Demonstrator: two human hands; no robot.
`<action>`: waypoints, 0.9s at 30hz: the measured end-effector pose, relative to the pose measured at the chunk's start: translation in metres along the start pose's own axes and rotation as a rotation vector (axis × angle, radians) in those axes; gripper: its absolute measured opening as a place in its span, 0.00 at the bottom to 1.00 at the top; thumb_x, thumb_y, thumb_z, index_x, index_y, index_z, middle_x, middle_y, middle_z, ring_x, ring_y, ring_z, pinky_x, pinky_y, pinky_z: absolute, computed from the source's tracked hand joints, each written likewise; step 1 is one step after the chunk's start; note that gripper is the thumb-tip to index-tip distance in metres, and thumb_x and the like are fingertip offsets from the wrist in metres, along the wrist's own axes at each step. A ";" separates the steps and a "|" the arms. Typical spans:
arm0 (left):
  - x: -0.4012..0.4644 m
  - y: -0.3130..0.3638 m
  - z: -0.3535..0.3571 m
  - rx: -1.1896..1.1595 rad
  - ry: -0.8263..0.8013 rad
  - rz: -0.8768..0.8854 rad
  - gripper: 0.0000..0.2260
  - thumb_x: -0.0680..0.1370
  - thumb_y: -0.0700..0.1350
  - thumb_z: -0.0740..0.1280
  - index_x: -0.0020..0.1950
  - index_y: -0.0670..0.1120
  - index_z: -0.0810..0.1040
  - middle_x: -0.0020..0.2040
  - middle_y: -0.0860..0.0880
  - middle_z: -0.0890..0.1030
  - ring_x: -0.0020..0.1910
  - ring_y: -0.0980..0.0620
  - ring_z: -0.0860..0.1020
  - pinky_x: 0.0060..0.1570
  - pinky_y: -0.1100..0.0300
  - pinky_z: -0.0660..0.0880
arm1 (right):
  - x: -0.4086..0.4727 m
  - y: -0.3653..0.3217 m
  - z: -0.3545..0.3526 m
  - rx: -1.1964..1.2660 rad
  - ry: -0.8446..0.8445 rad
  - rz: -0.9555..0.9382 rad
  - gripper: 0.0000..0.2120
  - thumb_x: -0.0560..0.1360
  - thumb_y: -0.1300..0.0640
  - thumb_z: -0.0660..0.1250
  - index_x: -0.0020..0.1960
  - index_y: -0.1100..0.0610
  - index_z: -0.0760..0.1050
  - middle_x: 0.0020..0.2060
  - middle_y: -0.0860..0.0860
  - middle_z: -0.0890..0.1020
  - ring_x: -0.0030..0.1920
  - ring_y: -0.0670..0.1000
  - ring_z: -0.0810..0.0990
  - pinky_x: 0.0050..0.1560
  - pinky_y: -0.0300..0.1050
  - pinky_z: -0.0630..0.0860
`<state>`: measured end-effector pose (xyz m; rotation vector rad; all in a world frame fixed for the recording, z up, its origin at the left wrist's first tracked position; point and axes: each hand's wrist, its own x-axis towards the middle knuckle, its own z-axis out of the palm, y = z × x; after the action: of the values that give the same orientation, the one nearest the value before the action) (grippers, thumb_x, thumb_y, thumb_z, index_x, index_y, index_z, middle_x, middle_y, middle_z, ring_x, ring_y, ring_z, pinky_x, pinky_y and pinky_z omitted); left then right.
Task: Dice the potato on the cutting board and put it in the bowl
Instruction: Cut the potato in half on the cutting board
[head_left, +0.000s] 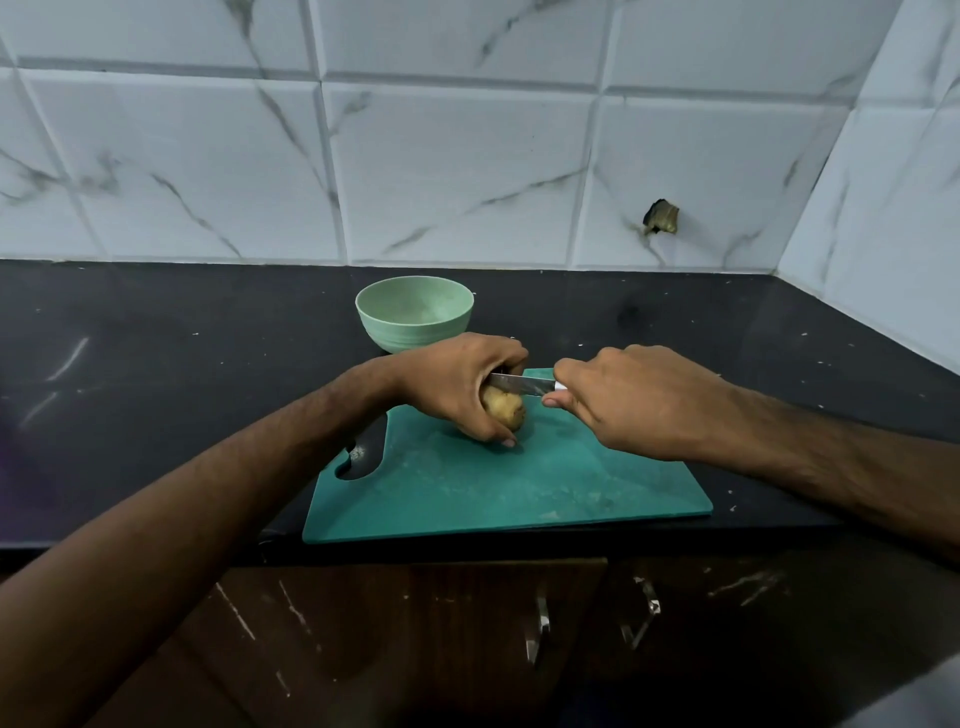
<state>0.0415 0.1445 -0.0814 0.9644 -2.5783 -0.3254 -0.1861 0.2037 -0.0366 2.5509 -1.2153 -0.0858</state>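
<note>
On the far half of the teal cutting board (498, 483), near its far edge, a brown-skinned potato (504, 408) sits under the left hand (457, 384). That hand arches over the potato from the left, fingers curled round its far side and the thumb tip down on the board at its near side, so it grips the potato and hides most of it; only the right-facing end shows. The right hand (644, 400) lies just to the right of the potato, apart from it, closed round the white handle of a kitchen knife (522, 385). The steel blade runs leftward from that fist, across the top of the potato and under the left hand's fingers; the blade tip is hidden there. Whether the edge has bitten into the potato cannot be told. The potato looks whole, with no cut pieces on the board.

The board lies at the front edge of the black countertop (156, 364), its handle slot toward the left under the left forearm. A pale green bowl (414, 312) stands on the countertop just beyond the board's far edge, behind the left hand, upright and holding nothing visible. White marble-patterned tiles (441, 156) back the countertop, and dark wooden cabinet doors (467, 649) with metal handles sit below its front edge
</note>
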 end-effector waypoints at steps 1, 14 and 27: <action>0.000 -0.001 0.000 0.002 0.001 0.005 0.27 0.63 0.51 0.84 0.40 0.47 0.65 0.36 0.56 0.66 0.34 0.57 0.66 0.32 0.65 0.61 | -0.001 -0.001 0.000 0.000 0.000 0.002 0.19 0.85 0.39 0.46 0.49 0.51 0.65 0.33 0.47 0.72 0.30 0.48 0.71 0.29 0.45 0.64; -0.011 -0.003 0.015 -0.075 0.115 0.016 0.23 0.61 0.57 0.77 0.43 0.46 0.70 0.41 0.51 0.73 0.37 0.55 0.70 0.35 0.63 0.66 | -0.004 -0.013 0.005 0.070 -0.048 0.019 0.18 0.85 0.39 0.48 0.47 0.51 0.66 0.34 0.47 0.70 0.32 0.51 0.72 0.35 0.50 0.70; -0.004 -0.005 0.008 -0.298 -0.011 -0.114 0.22 0.61 0.54 0.78 0.43 0.44 0.72 0.41 0.44 0.76 0.36 0.56 0.72 0.35 0.58 0.69 | -0.002 -0.012 0.013 -0.052 0.037 0.084 0.18 0.85 0.39 0.45 0.49 0.51 0.62 0.31 0.47 0.65 0.28 0.48 0.64 0.35 0.49 0.68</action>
<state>0.0440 0.1441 -0.0916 0.9997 -2.3977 -0.7238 -0.1811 0.2093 -0.0524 2.4435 -1.2874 -0.0507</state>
